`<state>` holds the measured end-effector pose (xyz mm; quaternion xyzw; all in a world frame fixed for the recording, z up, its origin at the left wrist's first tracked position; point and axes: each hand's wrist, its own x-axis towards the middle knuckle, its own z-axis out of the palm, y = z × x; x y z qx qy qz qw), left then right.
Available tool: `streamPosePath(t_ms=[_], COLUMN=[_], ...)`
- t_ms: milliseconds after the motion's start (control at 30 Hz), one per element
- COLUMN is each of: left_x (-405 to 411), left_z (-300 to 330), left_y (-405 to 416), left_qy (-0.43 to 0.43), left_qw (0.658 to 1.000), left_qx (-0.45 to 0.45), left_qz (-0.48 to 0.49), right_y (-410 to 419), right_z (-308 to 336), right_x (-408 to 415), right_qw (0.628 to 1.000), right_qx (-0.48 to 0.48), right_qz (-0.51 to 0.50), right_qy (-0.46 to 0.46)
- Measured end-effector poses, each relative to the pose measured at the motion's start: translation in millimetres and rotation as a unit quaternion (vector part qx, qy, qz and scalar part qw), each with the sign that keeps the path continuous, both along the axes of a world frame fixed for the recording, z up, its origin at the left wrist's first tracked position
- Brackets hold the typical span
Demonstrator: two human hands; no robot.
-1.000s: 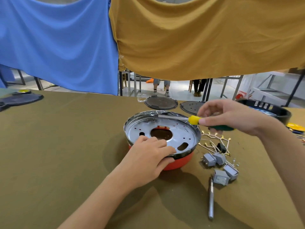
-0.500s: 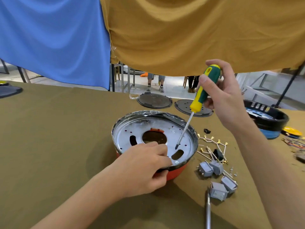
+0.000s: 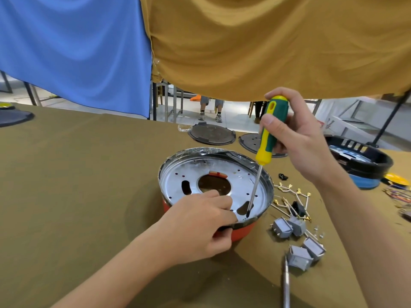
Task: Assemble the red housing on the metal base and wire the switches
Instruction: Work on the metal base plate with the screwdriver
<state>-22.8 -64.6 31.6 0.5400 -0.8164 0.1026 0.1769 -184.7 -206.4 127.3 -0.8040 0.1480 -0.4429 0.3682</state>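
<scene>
Olive-cloth table (image 3: pixel 77 174); right grip (image 3: pixel 295 138) closed round green-yellow screwdriver (image 3: pixel 268 134) — now upright, tip lowered onto round metal base (image 3: pixel 200 167); left grip (image 3: pixel 200 225) clamping red housing (image 3: pixel 242 231) rim — fastening begun.

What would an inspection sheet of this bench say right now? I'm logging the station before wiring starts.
Surface: table under olive cloth.
Job's things: metal base seated on red housing; four grey switches loose beside it.
Clutter: second tool, black discs, black basket.
Hands: left hand grips the rim; right hand holds screwdriver, tip on base.
Cables: terminal wires loose.
Surroundings: blue and mustard cloths hanging.
</scene>
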Motion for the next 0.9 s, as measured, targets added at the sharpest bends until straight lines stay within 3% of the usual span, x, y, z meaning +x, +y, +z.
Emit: streamPosePath(t_ms=[267,533,767,900], left_x=[-1,-3,-7,-7], left_z=[-1,2,4,2], left_y=[-1,0,2,1], left_qy=[0.002,-0.001,-0.003,0.011], left_qw=[1.000,1.000,1.000,0.999], left_qx=[-0.002,0.003,0.010,0.022], left_qz=[0.006,0.009,0.028,0.039], right_y=[4,2,6,13], right_z=[1,21,37,35], right_x=[0,-20,-33,-25], right_qw=[1.000,0.993,0.978,0.963], right_qx=[-0.004,0.012,-0.108,-0.176], right_qz=[0.008,0.087,-0.001,-0.110], right_qy=[0.020,0.077,0.177,0.174])
